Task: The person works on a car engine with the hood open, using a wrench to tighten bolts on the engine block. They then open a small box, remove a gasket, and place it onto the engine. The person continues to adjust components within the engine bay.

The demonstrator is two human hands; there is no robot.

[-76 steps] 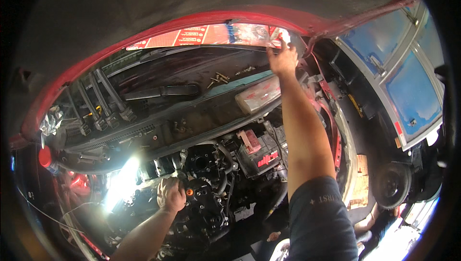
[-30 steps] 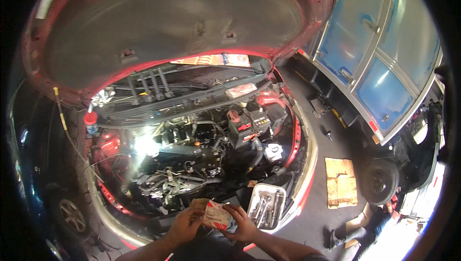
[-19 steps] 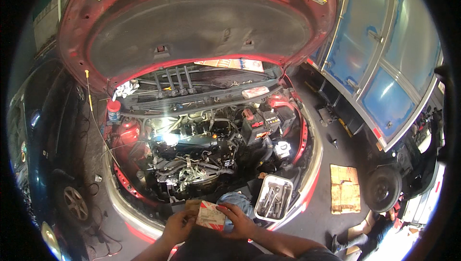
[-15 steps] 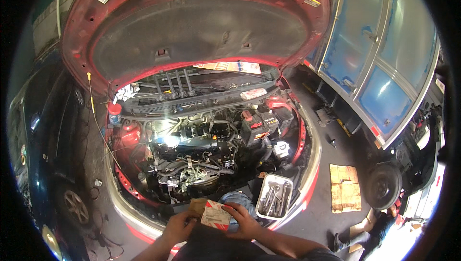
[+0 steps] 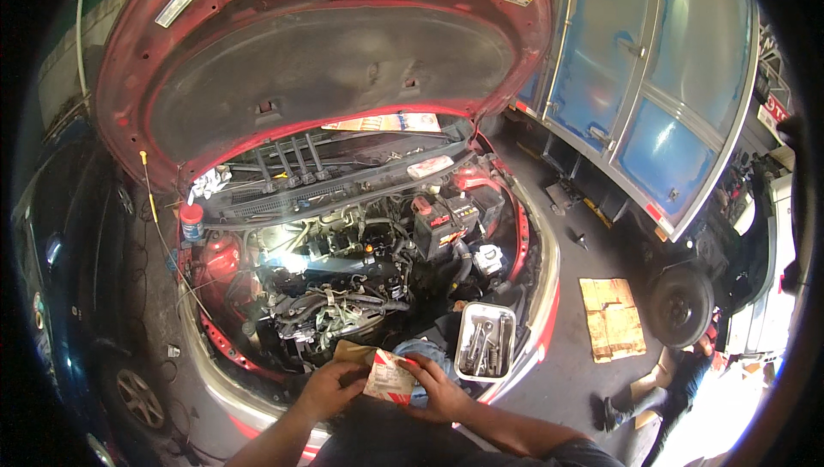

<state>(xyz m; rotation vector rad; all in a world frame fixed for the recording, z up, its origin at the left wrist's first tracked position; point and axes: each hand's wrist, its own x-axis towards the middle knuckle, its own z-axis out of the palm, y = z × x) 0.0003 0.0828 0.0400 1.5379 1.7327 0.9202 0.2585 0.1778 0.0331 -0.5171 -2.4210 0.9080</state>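
Observation:
Close to my body, over the front edge of a red car's open engine bay (image 5: 343,274), I hold a small red-and-white cardboard box (image 5: 390,379). My right hand (image 5: 436,391) grips its right side, the fingers over the top. At its left edge are the closed fingers of my left hand (image 5: 333,388). A brown flap or piece of cardboard (image 5: 350,350) sticks up behind those fingers; whether it belongs to the box I cannot tell. Bluish cloth (image 5: 427,350) lies just beyond the box. Right of my right hand, a metal tray (image 5: 464,348) holds several tools.
The raised hood (image 5: 326,55) hangs over the far side. Ignition coils (image 5: 287,177) lie on the cowl, with a red-lidded jar (image 5: 190,222) to their left. A battery (image 5: 445,228) sits right of the engine. Flat cardboard (image 5: 613,319) and another person's leg (image 5: 639,407) are at right.
The whole scene has shifted left and slightly up as my head turned. The box is tilted a little differently between my hands; both still hold it.

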